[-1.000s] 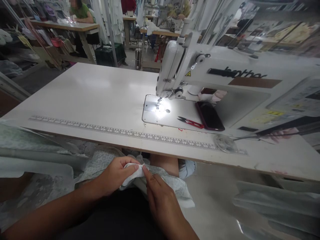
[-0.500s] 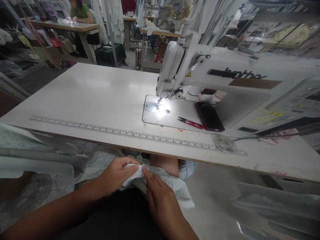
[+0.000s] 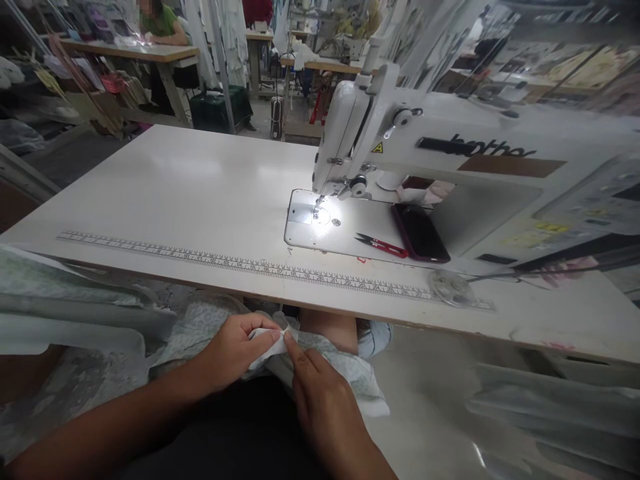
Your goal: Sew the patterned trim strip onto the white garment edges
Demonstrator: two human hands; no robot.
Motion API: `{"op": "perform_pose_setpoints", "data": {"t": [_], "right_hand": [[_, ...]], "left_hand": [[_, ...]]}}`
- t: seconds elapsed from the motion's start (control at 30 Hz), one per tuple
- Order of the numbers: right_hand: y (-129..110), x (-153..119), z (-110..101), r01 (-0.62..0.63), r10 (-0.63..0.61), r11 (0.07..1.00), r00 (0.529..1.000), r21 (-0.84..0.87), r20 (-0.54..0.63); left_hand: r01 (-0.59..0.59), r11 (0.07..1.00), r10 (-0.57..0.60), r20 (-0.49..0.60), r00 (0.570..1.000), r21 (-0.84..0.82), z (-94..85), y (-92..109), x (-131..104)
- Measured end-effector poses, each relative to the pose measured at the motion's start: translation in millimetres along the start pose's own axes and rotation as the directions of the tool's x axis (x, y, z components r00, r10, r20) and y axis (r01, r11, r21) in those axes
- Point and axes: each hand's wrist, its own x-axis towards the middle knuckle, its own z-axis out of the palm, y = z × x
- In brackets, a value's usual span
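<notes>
Below the table's front edge, my left hand [image 3: 234,350] pinches a piece of white fabric [image 3: 265,340] between thumb and fingers. My right hand [image 3: 320,383] meets it from the right, its fingertips closed on the fabric's edge. Pale patterned cloth [image 3: 357,377] lies over my lap beneath both hands. Beyond them stands a white sewing machine [image 3: 345,133] with its lamp lit over the metal needle plate [image 3: 300,230].
Red-handled thread snips [image 3: 383,245] and a dark phone [image 3: 420,232] lie beside the machine arm. A long ruler [image 3: 240,265] runs along the front of the white table [image 3: 165,173]. A person [image 3: 163,27] sits far back left.
The fabric edge between my fingertips has shifted very slightly. Both hands keep nearly the same place and grip.
</notes>
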Motion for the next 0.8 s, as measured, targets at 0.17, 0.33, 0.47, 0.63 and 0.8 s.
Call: {"op": "perform_pose_setpoints", "data": {"t": [0.17,0.33,0.47,0.63,0.8], "right_hand": [[-0.2,0.1,0.6,0.02,-0.02,1.0,0.999,0.01,-0.033],[-0.6,0.4,-1.0,0.023,-0.022,1.0,1.0,0.012,-0.018],[-0.3,0.4,-1.0,0.013,-0.013,1.0,1.0,0.017,-0.002],[-0.7,0.9,-1.1,0.015,-0.015,1.0,1.0,0.004,-0.001],[-1.5,1.3,-2.8,0.02,-0.02,1.0,1.0,0.007,0.0]], "left_hand": [[0.017,0.999,-0.018,-0.01,1.0,-0.05,2.1,0.1,0.9],[0.049,0.996,-0.05,-0.011,0.999,-0.076,3.4,-0.8,0.3],[0.052,0.994,-0.053,-0.003,0.999,-0.098,3.5,-1.2,1.1],[0.051,0.995,-0.052,-0.005,0.999,-0.082,2.8,-2.8,2.8],[0.02,0.998,-0.02,-0.009,1.0,-0.058,1.7,-5.4,1.5]]}}
